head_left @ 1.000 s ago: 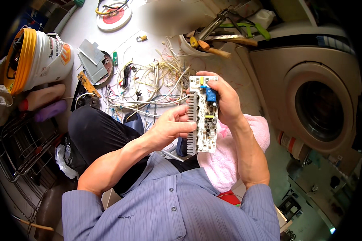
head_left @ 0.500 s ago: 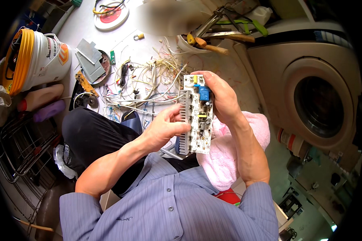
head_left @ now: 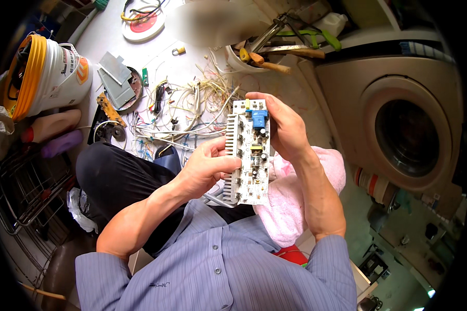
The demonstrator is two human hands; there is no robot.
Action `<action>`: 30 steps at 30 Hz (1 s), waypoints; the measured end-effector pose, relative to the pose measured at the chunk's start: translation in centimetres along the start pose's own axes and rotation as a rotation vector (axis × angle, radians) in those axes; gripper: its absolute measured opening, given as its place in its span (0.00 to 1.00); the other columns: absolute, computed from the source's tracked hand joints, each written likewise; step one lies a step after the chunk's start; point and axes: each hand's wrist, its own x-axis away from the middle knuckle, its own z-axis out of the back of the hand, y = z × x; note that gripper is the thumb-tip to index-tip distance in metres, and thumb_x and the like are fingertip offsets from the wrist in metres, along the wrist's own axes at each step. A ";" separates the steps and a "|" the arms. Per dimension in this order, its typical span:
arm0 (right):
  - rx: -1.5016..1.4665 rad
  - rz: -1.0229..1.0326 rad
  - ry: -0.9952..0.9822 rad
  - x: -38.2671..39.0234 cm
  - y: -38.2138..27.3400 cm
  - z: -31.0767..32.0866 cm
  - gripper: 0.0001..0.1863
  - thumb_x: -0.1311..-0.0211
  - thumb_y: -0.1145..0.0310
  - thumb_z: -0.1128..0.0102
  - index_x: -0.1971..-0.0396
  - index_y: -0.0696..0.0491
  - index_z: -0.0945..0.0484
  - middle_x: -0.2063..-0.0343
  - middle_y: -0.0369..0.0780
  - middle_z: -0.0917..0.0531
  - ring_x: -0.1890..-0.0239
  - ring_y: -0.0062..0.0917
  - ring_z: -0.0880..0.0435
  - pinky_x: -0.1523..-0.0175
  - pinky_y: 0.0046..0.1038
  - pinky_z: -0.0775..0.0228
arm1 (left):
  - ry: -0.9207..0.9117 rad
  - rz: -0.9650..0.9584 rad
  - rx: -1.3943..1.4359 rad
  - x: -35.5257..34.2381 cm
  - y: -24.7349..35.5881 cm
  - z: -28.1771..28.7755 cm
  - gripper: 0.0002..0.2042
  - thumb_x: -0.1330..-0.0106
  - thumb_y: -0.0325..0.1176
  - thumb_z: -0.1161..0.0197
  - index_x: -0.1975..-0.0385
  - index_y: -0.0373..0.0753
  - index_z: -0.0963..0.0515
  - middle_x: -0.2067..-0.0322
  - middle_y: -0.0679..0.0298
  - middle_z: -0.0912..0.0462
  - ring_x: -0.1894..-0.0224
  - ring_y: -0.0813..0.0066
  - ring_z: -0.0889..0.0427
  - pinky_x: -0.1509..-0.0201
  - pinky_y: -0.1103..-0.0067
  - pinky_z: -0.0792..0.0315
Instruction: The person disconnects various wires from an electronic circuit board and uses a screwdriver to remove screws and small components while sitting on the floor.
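Observation:
A white circuit board (head_left: 257,166) with a finned heatsink (head_left: 231,155) along its left side and a blue block near the top is held over my lap. My left hand (head_left: 207,166) grips the heatsink side, its thumb resting on it. My right hand (head_left: 285,124) wraps round the board's upper right edge. A pink towel (head_left: 288,207) lies under my right forearm. Beyond the board, a tangle of wires (head_left: 192,114) spreads over the pale floor.
Left: buckets (head_left: 62,78), bottles (head_left: 62,144), a black wire rack (head_left: 21,192), metal sheets (head_left: 117,83). Ahead: a padlock (head_left: 178,51), a ring-shaped white object (head_left: 155,26), a tool container (head_left: 236,62). Right: a front-loading washing machine (head_left: 350,93).
The board in both hands has drifted left and slightly down in the view and is tilted slightly differently, showing more of the heatsink fins. Both hands keep their grip.

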 end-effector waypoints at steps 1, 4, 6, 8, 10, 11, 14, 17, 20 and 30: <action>0.002 0.000 -0.008 0.1 0.0 0.0 0.23 0.18 0.60 0.59 0.37 0.62 0.30 0.52 0.42 0.16 0.53 0.23 0.15 0.45 0.28 0.21 | 0.005 0.001 0.027 0.1 0.2 -0.2 0.25 0.37 0.29 0.34 0.40 0.29 0.28 0.55 0.63 0.16 0.59 0.81 0.17 0.55 0.82 0.22; 0.097 -0.041 -0.018 0.4 -0.5 -0.3 0.23 0.18 0.60 0.58 0.36 0.61 0.31 0.51 0.42 0.16 0.53 0.21 0.14 0.46 0.26 0.20 | 0.015 0.006 0.105 0.5 0.6 -0.9 0.23 0.36 0.30 0.38 0.42 0.29 0.27 0.55 0.61 0.15 0.59 0.78 0.15 0.54 0.80 0.20; 0.121 -0.037 -0.033 0.3 -0.6 -0.3 0.22 0.19 0.59 0.54 0.37 0.60 0.30 0.52 0.40 0.16 0.54 0.18 0.15 0.49 0.23 0.20 | 0.018 0.009 0.156 0.4 0.3 -0.6 0.20 0.36 0.27 0.41 0.44 0.29 0.26 0.56 0.59 0.15 0.60 0.77 0.15 0.56 0.79 0.19; 0.182 -0.040 -0.034 0.2 -0.7 -0.3 0.22 0.20 0.58 0.50 0.38 0.59 0.30 0.54 0.38 0.16 0.57 0.16 0.15 0.53 0.21 0.20 | 0.009 0.007 0.157 0.4 0.0 -0.2 0.20 0.37 0.27 0.43 0.44 0.29 0.26 0.56 0.59 0.15 0.61 0.76 0.14 0.54 0.79 0.19; 0.212 -0.039 -0.048 0.2 -0.9 -0.4 0.22 0.21 0.58 0.48 0.38 0.59 0.29 0.56 0.36 0.16 0.61 0.13 0.16 0.58 0.19 0.20 | 0.010 0.025 0.160 0.5 0.1 -0.2 0.20 0.37 0.27 0.44 0.44 0.30 0.26 0.56 0.59 0.15 0.60 0.76 0.14 0.54 0.79 0.19; 0.219 -0.035 -0.060 0.2 -0.9 -0.3 0.22 0.21 0.58 0.48 0.38 0.58 0.29 0.57 0.36 0.16 0.62 0.12 0.16 0.59 0.18 0.21 | 0.020 0.021 0.153 0.5 0.2 -0.3 0.20 0.38 0.27 0.44 0.44 0.30 0.26 0.57 0.60 0.15 0.61 0.78 0.15 0.56 0.80 0.20; 0.237 -0.021 -0.033 0.3 -1.0 -0.6 0.22 0.21 0.58 0.48 0.38 0.58 0.29 0.59 0.35 0.16 0.66 0.10 0.18 0.63 0.16 0.23 | 0.040 0.008 0.119 0.3 0.2 -0.5 0.20 0.38 0.27 0.43 0.45 0.31 0.26 0.59 0.64 0.16 0.64 0.83 0.18 0.61 0.84 0.24; 0.240 0.005 -0.013 0.4 -1.2 -1.1 0.22 0.21 0.59 0.47 0.38 0.58 0.28 0.60 0.33 0.17 0.68 0.09 0.19 0.64 0.15 0.24 | 0.061 -0.034 0.009 0.0 -0.4 0.0 0.19 0.39 0.27 0.40 0.47 0.34 0.25 0.62 0.69 0.19 0.68 0.90 0.25 0.68 0.89 0.34; 0.249 0.016 -0.027 0.4 -1.2 -0.9 0.22 0.22 0.60 0.47 0.38 0.58 0.27 0.61 0.33 0.16 0.68 0.09 0.19 0.63 0.15 0.24 | 0.062 -0.053 0.010 -0.2 -0.9 0.3 0.20 0.39 0.27 0.39 0.45 0.35 0.26 0.59 0.68 0.18 0.65 0.87 0.22 0.63 0.87 0.29; 0.309 0.061 -0.001 0.7 -0.7 0.0 0.18 0.25 0.60 0.41 0.47 0.60 0.20 0.66 0.30 0.18 0.67 0.10 0.24 0.61 0.17 0.30 | 0.120 -0.120 -0.251 -0.2 0.0 -0.9 0.24 0.38 0.23 0.35 0.40 0.35 0.30 0.49 0.63 0.18 0.48 0.77 0.19 0.39 0.75 0.26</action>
